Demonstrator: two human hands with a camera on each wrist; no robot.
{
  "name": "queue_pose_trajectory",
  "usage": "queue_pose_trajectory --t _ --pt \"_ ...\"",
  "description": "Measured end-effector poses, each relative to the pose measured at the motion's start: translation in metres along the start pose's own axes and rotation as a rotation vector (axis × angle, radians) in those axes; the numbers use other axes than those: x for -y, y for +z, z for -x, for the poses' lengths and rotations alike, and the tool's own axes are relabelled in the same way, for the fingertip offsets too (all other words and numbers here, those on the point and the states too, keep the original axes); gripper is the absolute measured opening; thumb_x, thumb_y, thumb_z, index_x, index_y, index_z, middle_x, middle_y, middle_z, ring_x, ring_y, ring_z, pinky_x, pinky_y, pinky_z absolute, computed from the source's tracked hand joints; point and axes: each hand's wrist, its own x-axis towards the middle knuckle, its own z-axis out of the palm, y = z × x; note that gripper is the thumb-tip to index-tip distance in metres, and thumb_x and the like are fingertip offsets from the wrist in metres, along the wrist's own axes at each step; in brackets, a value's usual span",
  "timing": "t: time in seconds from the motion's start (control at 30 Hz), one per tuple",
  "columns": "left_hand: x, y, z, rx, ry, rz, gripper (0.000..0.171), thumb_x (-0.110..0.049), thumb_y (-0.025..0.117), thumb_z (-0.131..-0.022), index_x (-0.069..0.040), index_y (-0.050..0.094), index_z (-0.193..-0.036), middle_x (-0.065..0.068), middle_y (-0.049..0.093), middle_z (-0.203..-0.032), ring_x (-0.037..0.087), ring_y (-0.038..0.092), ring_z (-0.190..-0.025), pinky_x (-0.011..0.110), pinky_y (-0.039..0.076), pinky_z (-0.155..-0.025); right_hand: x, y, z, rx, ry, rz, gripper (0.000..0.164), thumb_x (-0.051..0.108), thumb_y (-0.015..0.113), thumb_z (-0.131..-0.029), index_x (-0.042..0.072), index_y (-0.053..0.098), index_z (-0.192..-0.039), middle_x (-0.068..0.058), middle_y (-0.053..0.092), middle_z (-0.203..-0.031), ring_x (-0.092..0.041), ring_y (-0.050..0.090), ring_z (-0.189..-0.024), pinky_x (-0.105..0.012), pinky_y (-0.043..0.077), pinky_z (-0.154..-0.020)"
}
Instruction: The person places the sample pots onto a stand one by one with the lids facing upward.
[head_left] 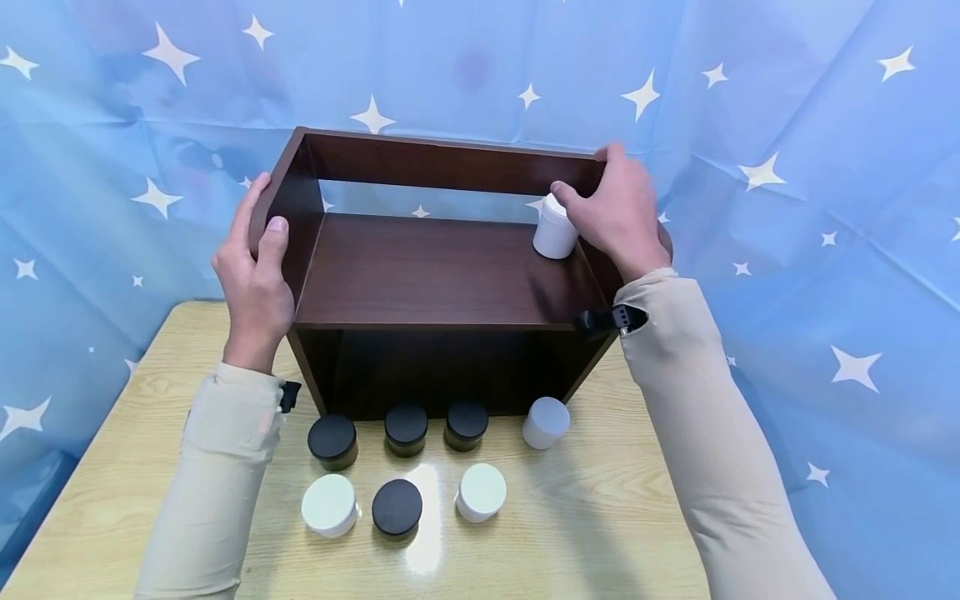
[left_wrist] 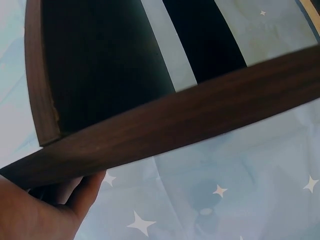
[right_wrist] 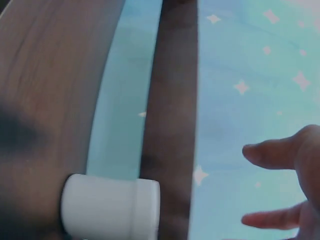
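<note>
A dark brown wooden two-level shelf (head_left: pixel 420 271) stands on the table, its upper level facing me. My left hand (head_left: pixel 255 287) grips the shelf's left side panel, thumb on the inner side and fingers around the outside; the left wrist view shows those fingers (left_wrist: pixel 90 195) under the panel's edge. At the right end of the upper level stands a white lidded jar (head_left: pixel 555 235), upright. Above it is my right hand (head_left: pixel 624 212), near the shelf's right back corner. In the right wrist view its spread fingers (right_wrist: pixel 272 152) are apart from the jar (right_wrist: pixel 105 206).
In front of the shelf, several jars stand in two rows on the wooden table (head_left: pixel 630 483): dark-lidded ones (head_left: pixel 397 507) and white ones (head_left: pixel 482 492). A blue star-patterned cloth (head_left: pixel 465 67) hangs close behind the shelf and along the sides.
</note>
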Motion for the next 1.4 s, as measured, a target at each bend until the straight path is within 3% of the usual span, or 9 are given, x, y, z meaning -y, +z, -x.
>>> queue_pose_trajectory --t 0.27,0.33,0.5,0.6,0.73,1.03,1.2,1.4 --pt "-0.001 0.001 -0.001 -0.007 0.002 -0.002 0.053 -0.04 0.047 -0.094 -0.028 0.055 -0.145 -0.001 0.057 -0.148 0.011 0.056 -0.131 0.018 0.041 -0.103 -0.006 -0.017 0.025 -0.083 -0.096 -0.2 0.056 0.04 0.067 -0.09 0.009 0.055 -0.135 -0.016 0.063 -0.133 -0.032 0.069 -0.114 -0.041 0.053 -0.1" --pt "0.0 0.001 -0.001 -0.01 -0.001 -0.004 0.052 -0.04 0.047 -0.094 -0.029 0.055 -0.144 -0.001 0.057 -0.148 0.01 0.056 -0.131 0.018 0.041 -0.103 -0.01 -0.019 0.031 -0.107 -0.145 -0.235 0.05 0.038 0.07 -0.089 0.011 0.06 -0.129 -0.016 0.068 -0.126 -0.029 0.072 -0.108 -0.034 0.055 -0.094" --pt "0.0 0.001 0.0 -0.015 -0.005 -0.005 0.052 -0.04 0.048 -0.094 -0.029 0.056 -0.144 -0.001 0.057 -0.148 0.01 0.056 -0.13 0.018 0.041 -0.102 -0.021 -0.022 0.045 -0.135 -0.238 -0.315 0.038 0.031 0.075 -0.086 0.013 0.068 -0.119 -0.009 0.074 -0.109 0.001 0.07 -0.083 -0.014 0.05 -0.078" --pt "0.0 0.001 0.0 -0.015 -0.005 -0.004 0.052 -0.039 0.048 -0.094 -0.028 0.056 -0.144 -0.001 0.057 -0.148 0.01 0.057 -0.13 0.018 0.041 -0.102 -0.025 -0.023 0.052 -0.126 -0.243 -0.348 0.035 0.03 0.077 -0.085 0.013 0.07 -0.115 0.002 0.075 -0.1 0.012 0.065 -0.076 -0.012 0.049 -0.076" --pt "0.0 0.001 0.0 -0.01 -0.004 0.009 0.051 -0.036 0.047 -0.095 -0.026 0.055 -0.145 0.0 0.057 -0.148 0.011 0.056 -0.13 0.019 0.041 -0.103 -0.03 -0.023 0.061 -0.086 -0.291 -0.423 0.032 0.023 0.078 -0.085 0.014 0.07 -0.115 0.011 0.074 -0.096 0.007 0.069 -0.079 -0.012 0.052 -0.076" --pt "0.0 0.001 0.0 -0.007 -0.005 0.006 0.051 -0.035 0.047 -0.095 -0.027 0.055 -0.145 0.001 0.058 -0.147 0.013 0.056 -0.128 0.018 0.042 -0.101 -0.047 -0.014 0.075 0.018 -0.603 -0.645 0.037 -0.006 0.073 -0.084 0.001 0.067 -0.12 0.001 0.074 -0.104 -0.009 0.075 -0.09 -0.017 0.058 -0.078" --pt "0.0 0.001 0.001 -0.004 0.005 0.002 0.05 -0.034 0.048 -0.096 -0.027 0.055 -0.145 0.001 0.058 -0.147 0.013 0.056 -0.128 0.019 0.042 -0.101 -0.058 -0.008 0.08 0.092 -0.673 -0.667 0.04 -0.011 0.074 -0.081 -0.004 0.066 -0.12 0.0 0.074 -0.108 -0.009 0.075 -0.091 -0.017 0.057 -0.072" --pt "-0.001 0.002 0.0 -0.006 0.015 0.012 0.05 -0.033 0.048 -0.096 -0.027 0.055 -0.145 0.0 0.056 -0.149 0.013 0.055 -0.132 0.019 0.041 -0.104 -0.066 0.0 0.087 0.177 -0.716 -0.663 0.045 -0.016 0.075 -0.076 -0.004 0.067 -0.119 -0.009 0.074 -0.104 -0.011 0.074 -0.091 -0.023 0.059 -0.08"
